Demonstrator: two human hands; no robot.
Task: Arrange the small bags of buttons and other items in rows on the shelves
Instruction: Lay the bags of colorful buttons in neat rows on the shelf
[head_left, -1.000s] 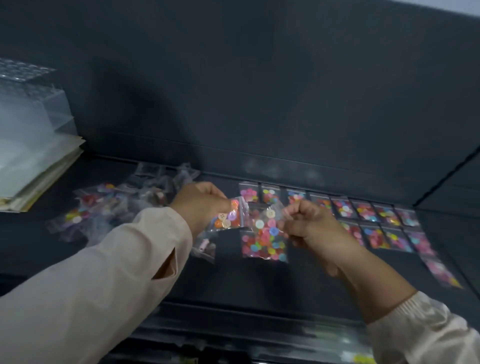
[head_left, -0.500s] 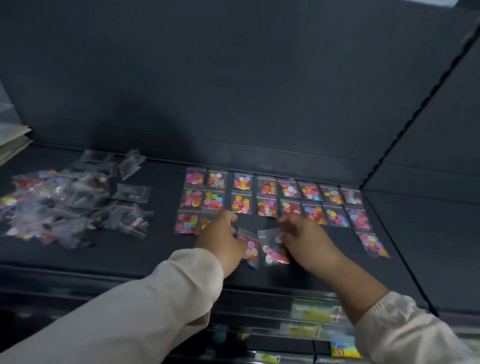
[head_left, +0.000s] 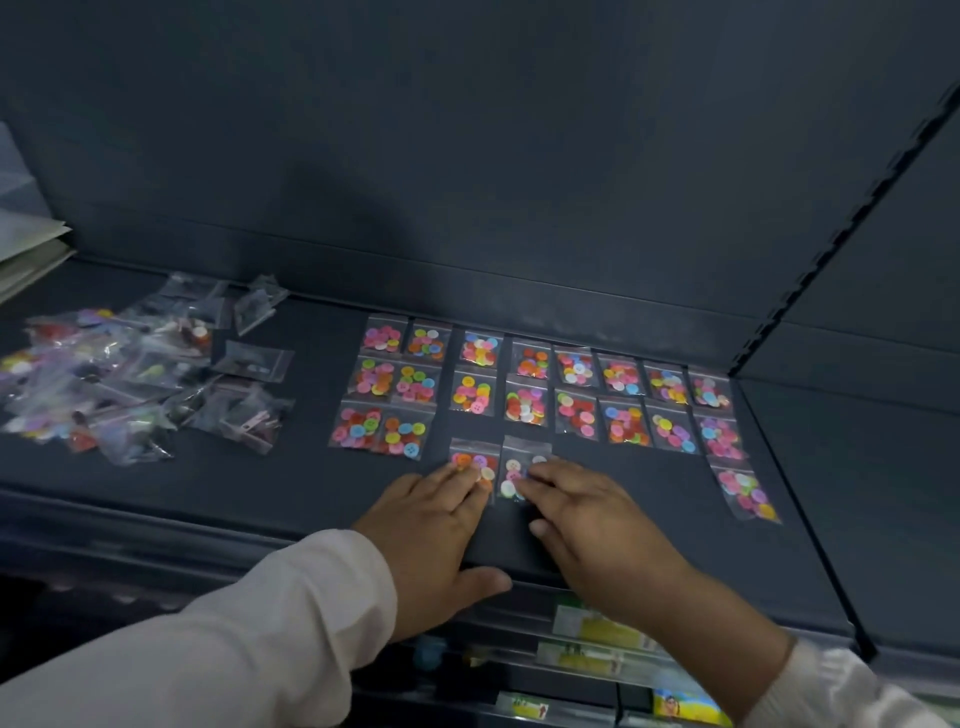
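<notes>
- The left hand (head_left: 434, 525) lies flat and spread on the shelf (head_left: 260, 483), grasping nothing; its fingertips press the lower part of an orange-button bag (head_left: 470, 460).
- The right hand (head_left: 587, 512) is also flat and spread, fingertips resting on a pale-button bag (head_left: 522, 467) just right of the orange-button bag.
- Both bags sit in the third row of the grid (head_left: 545, 389), directly in front of its two full rows.
- Left of the orange-button bag, two more bags (head_left: 382, 428) start that third row; far to the right, one bag (head_left: 748, 493) lies at the grid's right end.
- Well left of the grid sits a loose pile (head_left: 119, 374) of unsorted bags.
- Below the shelf, in front of the grid, are packets (head_left: 597, 623) with green and yellow labels; their writing is too blurred to read.
- No writing shows on the bags.
</notes>
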